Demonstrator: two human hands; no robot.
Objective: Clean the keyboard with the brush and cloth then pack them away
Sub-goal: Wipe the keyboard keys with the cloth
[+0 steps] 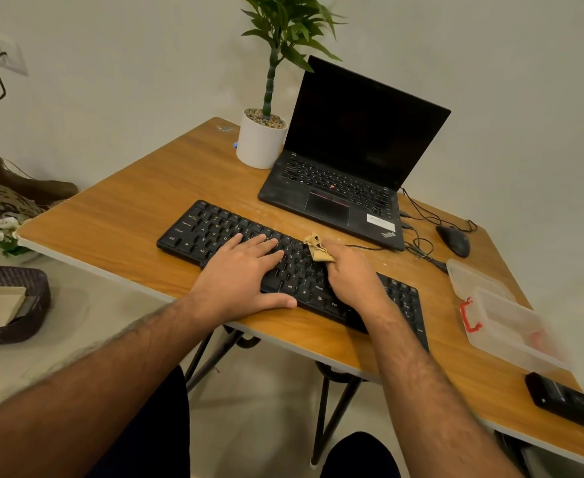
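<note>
Left hand [242,270] flat, fingers spread on keyboard [214,232]. Right hand [352,274] fingers curled, gripping tan cloth [316,248] (bunched) protruding beyond fingertips onto keys.

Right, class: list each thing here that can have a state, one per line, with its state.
laptop: lid open, screen dark
keyboard: flat on table, being wiped
cloth: bunched, gripped by right hand
left hand: flat, fingers straight, pressing the keyboard
plastic box: open, lid off beside it

The right hand [351,274] hides most of the cloth [316,248] and the keyboard [235,236] keys beneath.
</note>
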